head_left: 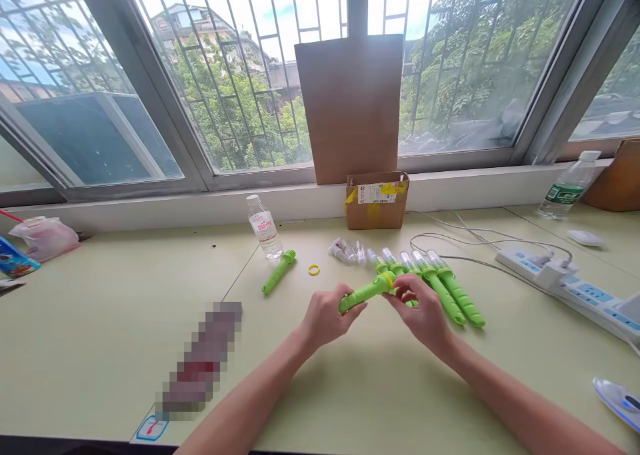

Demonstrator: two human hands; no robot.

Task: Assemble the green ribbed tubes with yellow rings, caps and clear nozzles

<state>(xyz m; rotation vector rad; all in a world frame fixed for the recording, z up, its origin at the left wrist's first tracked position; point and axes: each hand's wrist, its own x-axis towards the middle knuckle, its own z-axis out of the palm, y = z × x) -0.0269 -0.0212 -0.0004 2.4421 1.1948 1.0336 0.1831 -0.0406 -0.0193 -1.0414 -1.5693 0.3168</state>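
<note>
My left hand [326, 316] is wrapped around a green ridged plastic handle [364, 294], held tilted just above the table. At its upper right end sits a yellow ring [389, 281], and the fingers of my right hand [417, 308] pinch that end at the ring. Behind my right hand lie several green handles with clear tips [454, 288] in a row. A single green handle [279, 272] rests to the left, with a loose yellow ring [313, 269] beside it. Small clear plastic pieces [349, 251] lie near the row.
A water bottle [265, 227] and a small cardboard box [377, 202] stand at the back. On the right are a power strip [575, 288] with cables, another bottle [568, 187] and a white device [617, 402]. A blurred dark object [203, 358] lies at front left.
</note>
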